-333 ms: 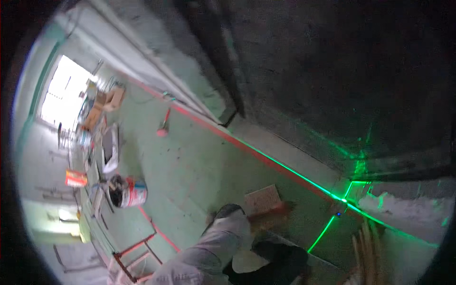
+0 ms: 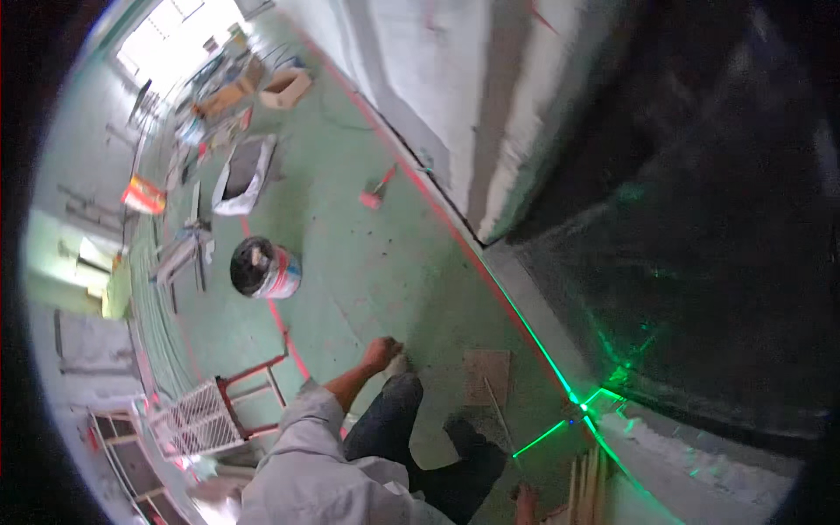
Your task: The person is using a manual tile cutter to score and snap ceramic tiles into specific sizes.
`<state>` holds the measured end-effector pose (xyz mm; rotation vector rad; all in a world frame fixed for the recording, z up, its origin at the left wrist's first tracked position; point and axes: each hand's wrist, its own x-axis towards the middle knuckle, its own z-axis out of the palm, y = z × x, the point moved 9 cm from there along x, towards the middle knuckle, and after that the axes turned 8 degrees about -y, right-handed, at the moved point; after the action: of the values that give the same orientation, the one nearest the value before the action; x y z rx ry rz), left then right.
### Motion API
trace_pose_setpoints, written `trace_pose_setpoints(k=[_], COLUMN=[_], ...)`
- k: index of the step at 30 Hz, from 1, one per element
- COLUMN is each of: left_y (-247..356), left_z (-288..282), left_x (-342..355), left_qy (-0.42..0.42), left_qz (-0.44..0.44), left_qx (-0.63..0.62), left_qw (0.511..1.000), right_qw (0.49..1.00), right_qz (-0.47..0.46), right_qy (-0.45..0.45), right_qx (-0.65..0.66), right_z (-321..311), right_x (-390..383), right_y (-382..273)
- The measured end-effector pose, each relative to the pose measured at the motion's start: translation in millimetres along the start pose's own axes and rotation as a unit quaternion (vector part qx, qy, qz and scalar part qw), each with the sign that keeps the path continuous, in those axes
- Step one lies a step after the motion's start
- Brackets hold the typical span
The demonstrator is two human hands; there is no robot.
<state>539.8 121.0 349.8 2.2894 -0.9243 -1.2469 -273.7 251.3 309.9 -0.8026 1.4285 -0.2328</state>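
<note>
My left hand (image 2: 382,353) is by my bent left knee, its fingers curled; I cannot make out anything inside. Low in the picture, my right hand (image 2: 525,502) is closed around the near end of a thin rod (image 2: 499,409), partly cut off by the lower edge. The rod's far end reaches over a square, tan, rough-looking tile (image 2: 486,363) lying on the green floor. Beside my right hand stand several wooden slats (image 2: 586,486), close together. A bright green laser line (image 2: 538,337) runs along the wall base, with a branch crossing the floor near the rod.
A bucket (image 2: 278,271) with dark contents stands to the left. Beyond it lie an open white sack (image 2: 245,175), a red-handled brush-like tool (image 2: 376,194) and cardboard boxes (image 2: 286,87). A metal frame with mesh (image 2: 197,418) is at the lower left. A dark wall (image 2: 700,245) rises at right.
The view has swung, so the bucket, tile and laser lines sit differently in the picture. My left hand now shows by the knee, and the rod now shows over the tile.
</note>
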Motion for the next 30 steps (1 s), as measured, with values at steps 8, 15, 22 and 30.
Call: trace_pose_setpoints(k=[8,15,22,30], left_y=[-132,-210,-189,-234], left_z=[-155,-138,-134,-154], left_x=[-229,-385,-474,-509], left_qy=[0.096,0.137,0.169,0.243], left_qz=[-0.153,-0.229,-0.282,-0.389], left_qx=[-0.050,-0.363,-0.279,-0.409], left_qw=[0.982,0.893,0.902,0.789], right_qw=[0.982,0.938,0.897,0.870], right_qz=[0.041,0.054,-0.096,-0.077], right_qy=[-0.093,-0.203,-0.288,-0.225], right_qx=[-0.162,-0.275,-0.321,-0.432], right_z=[157,267,379,529], right_x=[-47,-30,50,52], right_y=[-276,-394,-480,-554])
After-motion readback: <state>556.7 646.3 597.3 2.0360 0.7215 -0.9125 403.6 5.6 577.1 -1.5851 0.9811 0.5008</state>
